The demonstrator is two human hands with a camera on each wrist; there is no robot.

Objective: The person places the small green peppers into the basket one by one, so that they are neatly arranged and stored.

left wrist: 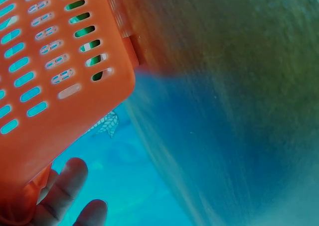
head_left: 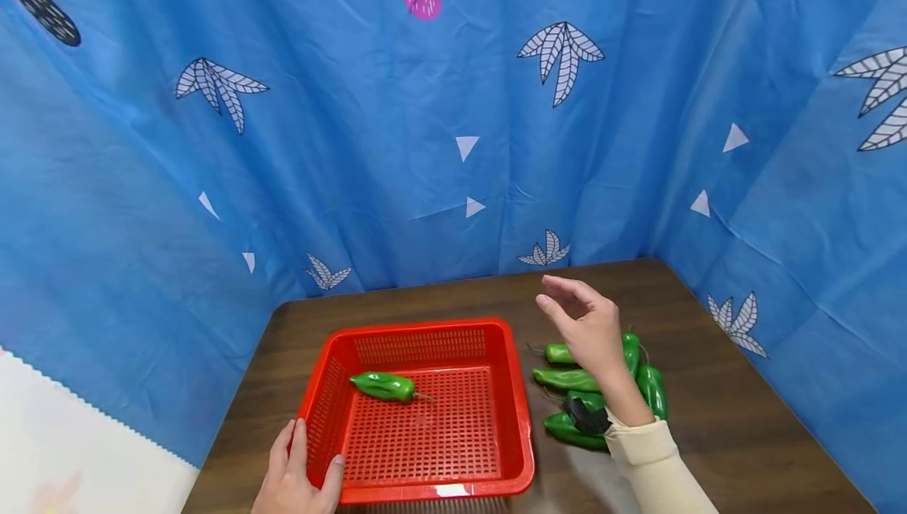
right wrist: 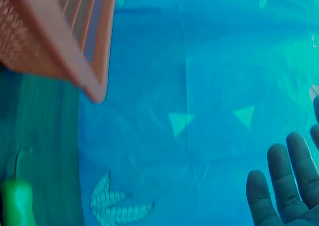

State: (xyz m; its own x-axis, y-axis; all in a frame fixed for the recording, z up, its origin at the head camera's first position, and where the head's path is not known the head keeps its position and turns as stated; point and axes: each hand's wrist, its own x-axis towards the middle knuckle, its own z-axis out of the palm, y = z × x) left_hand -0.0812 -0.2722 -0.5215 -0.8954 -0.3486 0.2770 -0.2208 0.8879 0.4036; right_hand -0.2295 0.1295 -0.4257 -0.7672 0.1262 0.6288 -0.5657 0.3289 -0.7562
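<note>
A red plastic basket with slotted walls stands on the table, and one green pepper lies inside it toward the left. My left hand holds the basket's rim at the near left corner, fingers along the outer side and thumb over the rim. Raised above the table to the right of the basket, my right hand holds nothing; its fingers and thumb are spread apart in a loose curve. Below it lies a group of several long green peppers, partly hidden by the hand and forearm. The right wrist view shows one pepper at its edge.
The dark wooden table carries the basket and peppers. A blue patterned curtain hangs behind and along both sides. White cloth shows at the lower left. The right wrist wears a black strap.
</note>
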